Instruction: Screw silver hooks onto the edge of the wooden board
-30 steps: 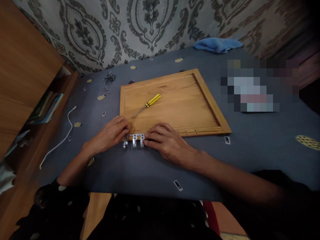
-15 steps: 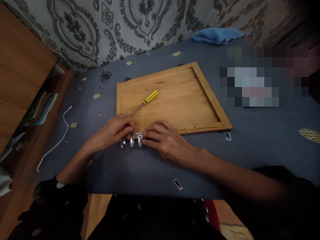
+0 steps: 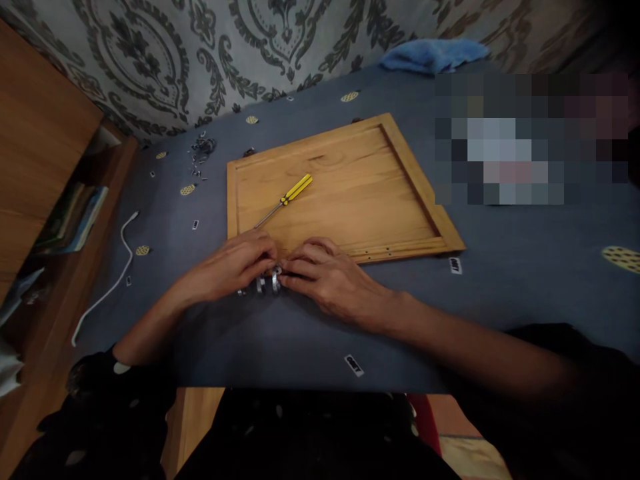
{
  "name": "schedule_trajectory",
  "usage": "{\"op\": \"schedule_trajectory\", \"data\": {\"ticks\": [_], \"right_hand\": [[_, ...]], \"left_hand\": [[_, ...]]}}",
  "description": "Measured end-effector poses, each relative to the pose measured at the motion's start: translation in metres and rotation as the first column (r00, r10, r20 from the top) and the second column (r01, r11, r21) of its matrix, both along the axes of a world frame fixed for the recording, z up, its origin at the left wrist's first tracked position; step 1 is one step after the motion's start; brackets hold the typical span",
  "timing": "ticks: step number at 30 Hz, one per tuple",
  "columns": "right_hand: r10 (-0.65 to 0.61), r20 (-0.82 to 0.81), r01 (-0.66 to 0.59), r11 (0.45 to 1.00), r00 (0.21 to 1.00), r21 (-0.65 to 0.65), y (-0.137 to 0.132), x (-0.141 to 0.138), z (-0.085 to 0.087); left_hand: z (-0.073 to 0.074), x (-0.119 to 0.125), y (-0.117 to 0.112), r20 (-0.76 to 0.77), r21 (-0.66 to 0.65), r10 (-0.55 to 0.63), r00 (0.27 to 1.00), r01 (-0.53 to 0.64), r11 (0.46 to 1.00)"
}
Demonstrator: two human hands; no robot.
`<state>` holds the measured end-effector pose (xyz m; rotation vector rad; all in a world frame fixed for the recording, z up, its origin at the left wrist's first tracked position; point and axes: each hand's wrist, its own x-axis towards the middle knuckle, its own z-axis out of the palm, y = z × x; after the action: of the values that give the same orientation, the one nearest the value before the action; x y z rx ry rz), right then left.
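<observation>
A small metal hook rack (image 3: 267, 283) with curved silver hooks lies at the near edge of a wooden framed panel (image 3: 360, 200) on the grey-blue cloth. My left hand (image 3: 227, 267) covers its left end with fingers curled on it. My right hand (image 3: 325, 277) pinches its right end from the other side. The fingertips of both hands nearly meet over the rack, so most of it is hidden. A yellow-handled screwdriver (image 3: 287, 197) rests on the panel just beyond my hands.
A pile of small screws and metal bits (image 3: 200, 152) lies at the far left. A white cable (image 3: 117, 267) runs along the left edge beside a wooden shelf with books (image 3: 70, 217). A blue cloth (image 3: 433, 55) sits by the patterned wall. A blurred patch is at right.
My left hand has slid right over the hook rack, closing the gap with my right hand. The view has shifted slightly, with the panel now higher and further left.
</observation>
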<state>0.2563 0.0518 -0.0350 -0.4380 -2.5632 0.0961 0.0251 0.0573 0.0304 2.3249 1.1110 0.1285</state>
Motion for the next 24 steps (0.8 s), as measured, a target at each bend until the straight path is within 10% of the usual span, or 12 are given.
{"op": "schedule_trajectory", "data": {"ticks": [24], "right_hand": [[0.007,-0.016,-0.006,1.000,1.000,0.015,0.0001,-0.0003,-0.0003]], "left_hand": [[0.0092,0.0024,0.0053,-0.138,-0.035,-0.094,0.986,0.090,0.995]]}}
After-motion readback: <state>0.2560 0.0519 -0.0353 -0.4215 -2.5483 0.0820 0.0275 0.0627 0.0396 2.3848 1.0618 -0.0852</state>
